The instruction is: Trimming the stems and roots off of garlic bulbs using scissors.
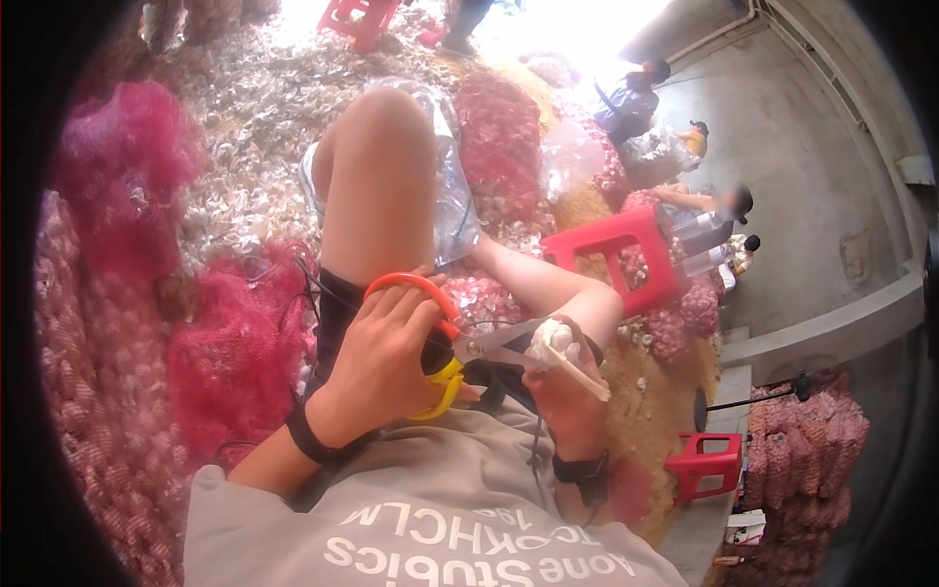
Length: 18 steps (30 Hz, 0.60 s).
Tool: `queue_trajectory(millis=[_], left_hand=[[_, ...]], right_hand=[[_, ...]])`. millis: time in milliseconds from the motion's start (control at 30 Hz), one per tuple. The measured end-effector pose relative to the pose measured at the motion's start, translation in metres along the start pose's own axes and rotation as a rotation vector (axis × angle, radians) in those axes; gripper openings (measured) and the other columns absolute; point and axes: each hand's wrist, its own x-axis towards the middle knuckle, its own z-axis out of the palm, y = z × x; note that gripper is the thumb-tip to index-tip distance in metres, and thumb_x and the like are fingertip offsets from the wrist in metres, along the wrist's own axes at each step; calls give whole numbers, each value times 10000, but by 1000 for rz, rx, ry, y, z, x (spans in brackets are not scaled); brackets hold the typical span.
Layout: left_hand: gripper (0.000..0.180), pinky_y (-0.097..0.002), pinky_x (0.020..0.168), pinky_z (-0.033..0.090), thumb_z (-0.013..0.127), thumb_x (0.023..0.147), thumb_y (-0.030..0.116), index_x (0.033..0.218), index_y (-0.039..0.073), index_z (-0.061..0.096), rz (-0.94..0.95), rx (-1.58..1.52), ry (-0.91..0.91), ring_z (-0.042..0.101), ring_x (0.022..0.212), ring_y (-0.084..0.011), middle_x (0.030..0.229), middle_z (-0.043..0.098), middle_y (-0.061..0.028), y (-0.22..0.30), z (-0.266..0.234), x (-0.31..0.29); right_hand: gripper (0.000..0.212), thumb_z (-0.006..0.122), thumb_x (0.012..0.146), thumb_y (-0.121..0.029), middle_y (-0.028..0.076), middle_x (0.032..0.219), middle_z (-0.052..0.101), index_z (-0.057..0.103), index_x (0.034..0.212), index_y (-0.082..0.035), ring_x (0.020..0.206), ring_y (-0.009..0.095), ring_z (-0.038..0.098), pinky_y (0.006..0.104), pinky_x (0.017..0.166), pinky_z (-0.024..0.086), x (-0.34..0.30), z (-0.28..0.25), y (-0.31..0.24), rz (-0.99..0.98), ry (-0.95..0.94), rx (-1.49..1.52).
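Note:
My left hand [381, 362] grips a pair of scissors [499, 342] with one orange and one yellow handle loop. The fingers wrap through the loops, and the blades point right, over my lap. In my right hand [567, 406] is a white garlic bulb [556, 342] with a pale stem lying toward the lower right. The blades reach the bulb's left side; whether they touch it I cannot tell. Both wrists wear dark bands. Part of my right fingers is hidden behind the bulb.
Loose garlic and skins [245, 147] cover the ground ahead. Pink mesh netting [235, 352] lies at left beside stacked garlic sacks [108, 391]. A red plastic stool [631, 259] stands to the right, another [706, 465] farther down. Several people sit beyond, near a grey wall [773, 196].

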Motion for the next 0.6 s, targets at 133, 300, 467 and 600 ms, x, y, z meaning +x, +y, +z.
queue_trajectory(millis=[133,300,467,600], left_hand=[[738,-477,1051,464,988,520,333,1064,5,612,-18,23,-90,607,1197,-403,1216,660,-193,0,-1,2],[642,-449,1006,494,983,534,316,985,17,638,4,2,-72,655,1076,-379,1075,689,-166,6,1,5],[557,-415,929,527,972,574,308,942,35,655,33,12,-55,697,843,-310,889,711,-89,6,8,2],[557,-380,756,560,975,579,363,919,43,672,26,64,-54,697,726,-290,762,689,-58,13,11,2]], right_hand=[[560,681,953,-108,242,1389,568,470,1467,-34,1038,328,703,395,824,618,-1,-6,0,-15,-94,-109],[572,699,946,-116,264,1426,539,477,1466,-29,1042,315,706,394,825,624,0,-13,2,-24,-123,-137],[572,703,956,-130,273,1461,503,475,1471,-29,1042,314,706,401,826,625,-2,-18,5,-23,-98,-178],[546,685,970,-116,259,1475,493,482,1471,-40,1059,310,699,406,826,621,-4,-25,4,-37,-158,-104]])
